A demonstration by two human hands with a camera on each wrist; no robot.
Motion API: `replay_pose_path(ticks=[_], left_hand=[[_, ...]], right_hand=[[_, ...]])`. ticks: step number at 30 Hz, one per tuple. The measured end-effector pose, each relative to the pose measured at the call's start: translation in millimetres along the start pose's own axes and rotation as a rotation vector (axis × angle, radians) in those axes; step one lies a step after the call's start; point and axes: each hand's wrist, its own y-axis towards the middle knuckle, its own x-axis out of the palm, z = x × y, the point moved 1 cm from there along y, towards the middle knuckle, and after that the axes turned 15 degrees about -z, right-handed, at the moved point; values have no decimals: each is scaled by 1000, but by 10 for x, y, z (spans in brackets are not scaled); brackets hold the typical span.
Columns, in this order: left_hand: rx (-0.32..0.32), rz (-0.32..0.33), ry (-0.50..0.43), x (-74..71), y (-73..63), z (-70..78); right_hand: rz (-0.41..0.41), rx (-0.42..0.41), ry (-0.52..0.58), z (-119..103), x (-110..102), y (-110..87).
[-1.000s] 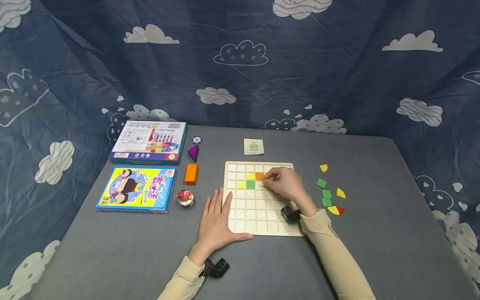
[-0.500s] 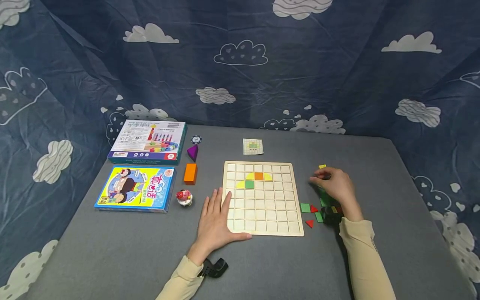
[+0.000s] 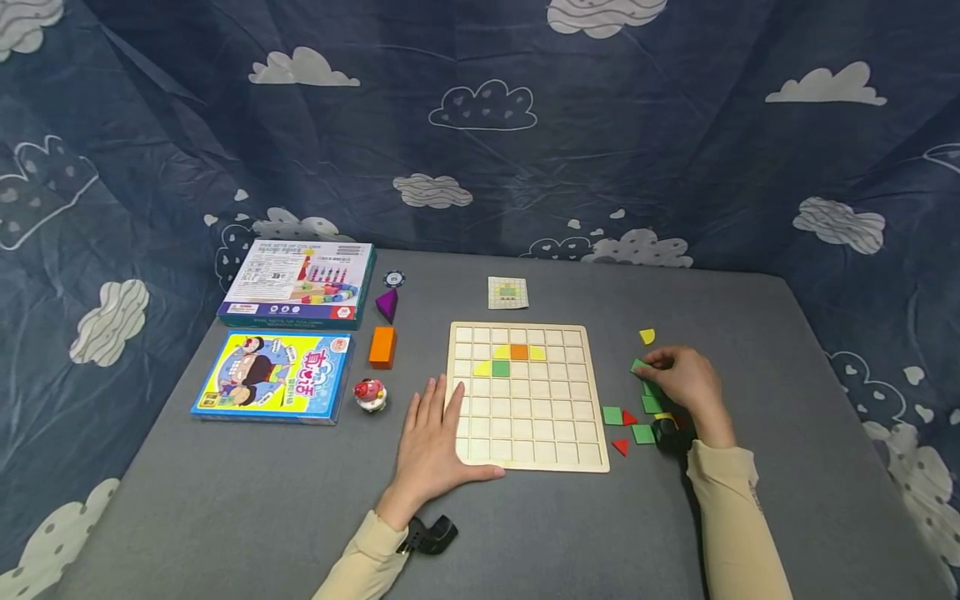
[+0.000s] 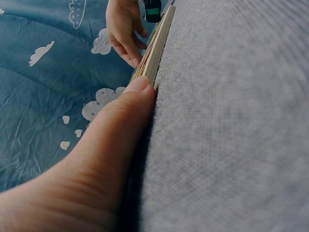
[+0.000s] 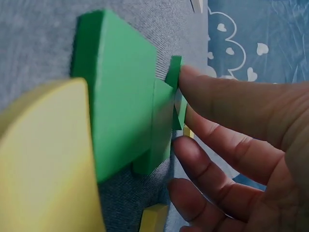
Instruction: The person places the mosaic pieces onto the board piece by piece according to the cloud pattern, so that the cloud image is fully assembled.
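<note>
My left hand (image 3: 431, 446) lies with straight, spread fingers along the left side of the wooden grid board (image 3: 528, 408), and its thumb (image 4: 120, 113) touches the front edge. On the board are two green and orange square tiles (image 3: 519, 352) among yellow quarter-round tiles (image 3: 537, 353). Right of the board, my right hand (image 3: 686, 383) pinches a green square tile (image 5: 175, 72) between thumb and index finger, low over the table. More green squares (image 5: 123, 96) and a yellow quarter-round piece (image 5: 48, 154) lie beside it, partly hidden by the hand in the head view.
A pattern card (image 3: 507, 293) lies behind the board. Red triangles (image 3: 621, 447) and several green tiles (image 3: 612, 416) lie at its right. On the left stand two boxes (image 3: 273, 377), an orange block (image 3: 382, 347), a purple piece (image 3: 387, 306), a chip (image 3: 393, 279) and a small figurine (image 3: 371, 395).
My right hand has left the board, where a yellow quarter-round tile now lies right of the orange square, and moved right to the loose tiles, pinching a green one. The left hand stays put.
</note>
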Motion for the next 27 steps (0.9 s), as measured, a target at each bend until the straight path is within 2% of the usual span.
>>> replay_pose_path(ticks=[9, 15, 18, 21, 27], left_hand=[[-7, -17, -2, -2, 8, 2], [-8, -22, -4, -4, 3, 7], [-10, -23, -2, -5, -1, 9], [-14, -24, 2, -7, -2, 10], [-14, -24, 2, -9, 2, 11]], right_hand=[[-48, -24, -37, -68, -17, -22], [33, -90, -52, -167, 40, -55], [81, -162, -26, -285, 123, -55], [87, -245, 17, -460, 222, -22], [3, -358, 118, -869, 412, 71]])
